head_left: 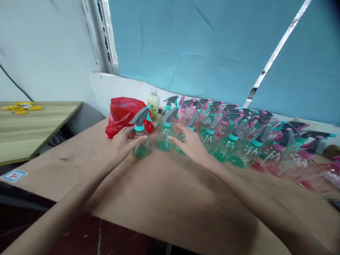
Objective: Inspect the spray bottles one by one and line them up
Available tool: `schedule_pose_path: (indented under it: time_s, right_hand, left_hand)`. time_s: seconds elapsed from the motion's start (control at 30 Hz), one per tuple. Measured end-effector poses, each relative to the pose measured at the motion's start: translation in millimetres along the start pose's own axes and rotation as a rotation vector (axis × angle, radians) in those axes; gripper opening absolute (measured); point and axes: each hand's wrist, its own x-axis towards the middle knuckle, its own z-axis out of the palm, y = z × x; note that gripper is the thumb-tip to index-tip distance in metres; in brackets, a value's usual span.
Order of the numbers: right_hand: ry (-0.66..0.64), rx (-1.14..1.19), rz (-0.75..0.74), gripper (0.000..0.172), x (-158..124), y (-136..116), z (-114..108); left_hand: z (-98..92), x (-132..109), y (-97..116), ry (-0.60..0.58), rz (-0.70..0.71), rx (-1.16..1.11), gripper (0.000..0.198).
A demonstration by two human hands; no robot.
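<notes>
My left hand (123, 143) is around the upper body of a clear spray bottle (142, 150) with a turquoise collar and grey trigger head, its thumb across the front. Some of its fingers are hidden behind the bottle, which looks upright and has a green base. Just right of it stands a similar spray bottle (165, 140). My right hand (190, 141) is open, thumb and fingers apart and pointing at that second bottle. Partly behind the right hand is a third turquoise-collared spray bottle (191, 124); whether they touch, I cannot tell.
Several green and pink spray bottles (230, 145) stand in close rows to the right on the wooden table (148, 191). A red plastic bag (123, 113) and a labelled bottle (154, 102) are at the back. Yellow items (22, 107) lie on another table (34, 131) at left.
</notes>
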Motion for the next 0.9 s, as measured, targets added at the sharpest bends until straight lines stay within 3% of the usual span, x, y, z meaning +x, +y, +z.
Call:
schedule_pose_path:
  time_s: [0.27,0.47,0.9]
  right_hand:
    - [-0.071,-0.003,0.070,0.065,28,-6,16]
    - [-0.062,-0.019,0.081,0.057,38,-6,26]
    - [-0.114,-0.024,0.126,0.049,37,-13,23]
  left_hand:
    - [10.0,30,4,0.037,0.068,0.008,0.044]
    - [19.4,38,0,0.084,0.031,-0.025,0.049]
    - [24.3,37,2,0.053,0.057,-0.022,0.048]
